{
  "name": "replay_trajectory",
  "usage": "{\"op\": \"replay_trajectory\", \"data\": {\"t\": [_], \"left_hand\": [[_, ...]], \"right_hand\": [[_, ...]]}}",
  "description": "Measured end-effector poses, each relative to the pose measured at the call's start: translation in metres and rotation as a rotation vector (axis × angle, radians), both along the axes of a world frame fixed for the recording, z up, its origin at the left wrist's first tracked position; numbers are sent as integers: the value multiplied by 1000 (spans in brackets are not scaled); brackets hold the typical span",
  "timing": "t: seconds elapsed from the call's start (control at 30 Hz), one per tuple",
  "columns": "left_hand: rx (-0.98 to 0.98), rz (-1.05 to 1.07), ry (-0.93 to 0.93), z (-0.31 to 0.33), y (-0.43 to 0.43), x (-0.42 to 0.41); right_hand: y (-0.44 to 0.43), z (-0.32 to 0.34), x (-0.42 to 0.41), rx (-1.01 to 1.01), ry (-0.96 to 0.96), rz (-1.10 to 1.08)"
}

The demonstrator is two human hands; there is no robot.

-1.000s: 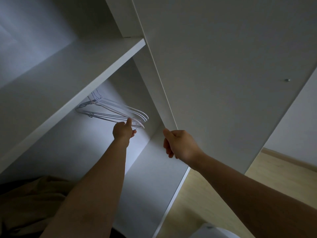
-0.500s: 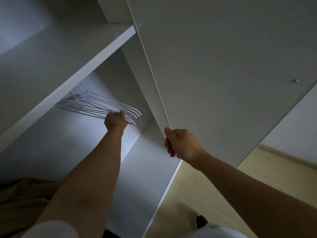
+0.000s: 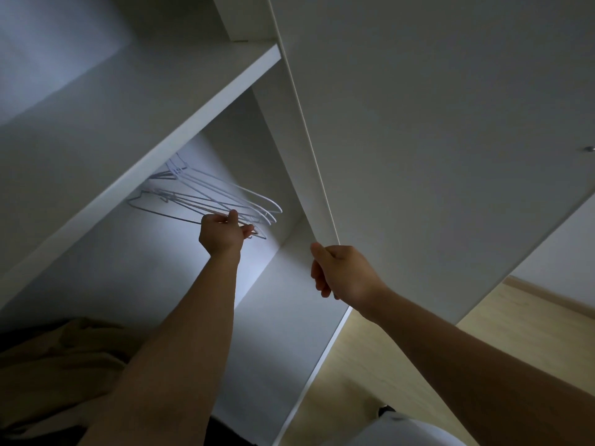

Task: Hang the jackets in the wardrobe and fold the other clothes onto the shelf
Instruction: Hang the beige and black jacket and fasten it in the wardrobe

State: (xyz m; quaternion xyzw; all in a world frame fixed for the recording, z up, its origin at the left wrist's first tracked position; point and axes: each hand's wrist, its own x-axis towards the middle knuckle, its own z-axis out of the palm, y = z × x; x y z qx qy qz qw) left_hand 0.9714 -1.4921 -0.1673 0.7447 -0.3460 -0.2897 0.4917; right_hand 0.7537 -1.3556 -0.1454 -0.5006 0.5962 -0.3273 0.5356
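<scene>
Several white wire hangers (image 3: 206,194) hang under the white shelf (image 3: 180,136) inside the open wardrobe. My left hand (image 3: 223,233) reaches up into the compartment and pinches the lower bar of the nearest hanger. My right hand (image 3: 341,272) grips the edge of the white wardrobe door (image 3: 418,140), thumb on the near face and fingers curled behind it. A tan garment (image 3: 54,368) lies crumpled at the bottom left of the wardrobe, partly hidden by my left forearm.
The wardrobe's white side panel (image 3: 283,317) runs down between my arms. A pale wooden floor (image 3: 402,365) and a skirting board lie to the right. A small metal knob (image 3: 588,149) sits on the door at the right edge.
My left hand stays on the nearest hanger and has drawn its lower bar slightly out from the bunch. My right hand keeps its hold on the door edge. The camera has shifted a little.
</scene>
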Motion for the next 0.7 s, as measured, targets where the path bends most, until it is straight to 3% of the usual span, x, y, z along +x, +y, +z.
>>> {"op": "replay_trajectory", "data": {"t": [0.4, 0.6, 0.7], "left_hand": [[-135, 3, 256, 29, 94, -3], [-12, -33, 375, 28, 150, -22], [161, -78, 370, 24, 174, -35]], "right_hand": [[22, 10, 28, -49, 50, 47], [51, 5, 35, -103, 143, -13], [73, -3, 27, -86, 197, -82]]}}
